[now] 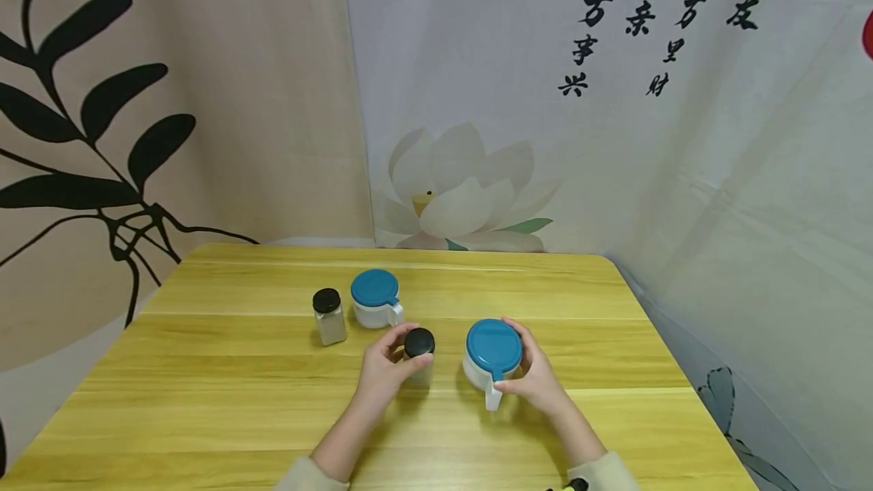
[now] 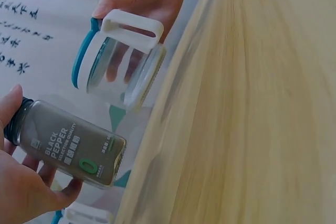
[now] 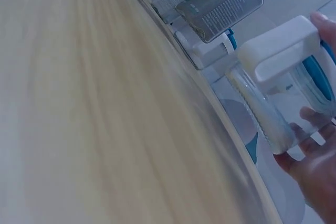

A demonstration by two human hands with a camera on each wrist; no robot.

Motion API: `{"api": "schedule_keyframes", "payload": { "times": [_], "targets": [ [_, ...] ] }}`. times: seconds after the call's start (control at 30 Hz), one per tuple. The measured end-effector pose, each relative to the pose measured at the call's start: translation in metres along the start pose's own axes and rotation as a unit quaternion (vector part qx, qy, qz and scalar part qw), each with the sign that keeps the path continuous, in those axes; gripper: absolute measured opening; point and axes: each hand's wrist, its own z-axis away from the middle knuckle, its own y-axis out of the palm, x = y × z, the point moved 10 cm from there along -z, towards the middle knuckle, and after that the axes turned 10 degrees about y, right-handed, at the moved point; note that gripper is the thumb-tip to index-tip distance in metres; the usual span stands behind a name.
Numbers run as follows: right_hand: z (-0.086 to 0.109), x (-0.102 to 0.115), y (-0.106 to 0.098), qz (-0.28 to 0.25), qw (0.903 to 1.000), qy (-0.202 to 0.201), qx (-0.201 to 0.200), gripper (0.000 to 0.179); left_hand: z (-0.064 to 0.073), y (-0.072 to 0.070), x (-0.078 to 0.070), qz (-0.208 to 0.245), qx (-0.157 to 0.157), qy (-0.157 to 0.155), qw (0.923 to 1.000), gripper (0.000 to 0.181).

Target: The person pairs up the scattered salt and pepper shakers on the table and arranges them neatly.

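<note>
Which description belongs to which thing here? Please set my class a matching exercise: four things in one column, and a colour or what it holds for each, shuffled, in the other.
Things:
1. Left hand
2. Right hand
3. Table
4. Leafy plant picture

Descriptions:
A. Yellow, with wood grain
B. Holds a blue-lidded jar
C. Black
D. Grips a black-capped pepper bottle

Right pairs: 1-D, 2-B, 3-A, 4-C.

The jar (image 2: pixel 73 142) reads "BLACK PEPPER SELECTION QUALITY", and the backdrop (image 1: pixel 607 165) includes "万事兴".
</note>
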Motion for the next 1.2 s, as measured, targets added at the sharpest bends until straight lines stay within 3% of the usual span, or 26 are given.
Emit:
{"api": "schedule_keyframes", "payload": {
  "times": [0.67,0.87,1.1,1.2],
  "targets": [
    [0.008,0.001,-0.032,-0.002,0.9998,-0.016,-0.008,0.095,-0.003,0.032,-0.001,0.010,0.010,-0.006,0.9999,0.051],
    [0.011,-0.001,-0.042,-0.010,0.9999,-0.009,-0.008,0.094,-0.003,0.039,-0.002,0.013,0.006,-0.022,0.9996,0.047],
    [0.014,0.003,-0.051,-0.008,0.9999,-0.008,-0.001,0.095,-0.001,0.047,-0.031,0.016,0.008,-0.017,0.9997,0.043],
    [0.016,0.005,-0.054,-0.006,0.9998,-0.016,0.004,0.095,-0.001,0.051,-0.032,0.024,0.009,-0.023,0.9994,0.043]
  ]
}}
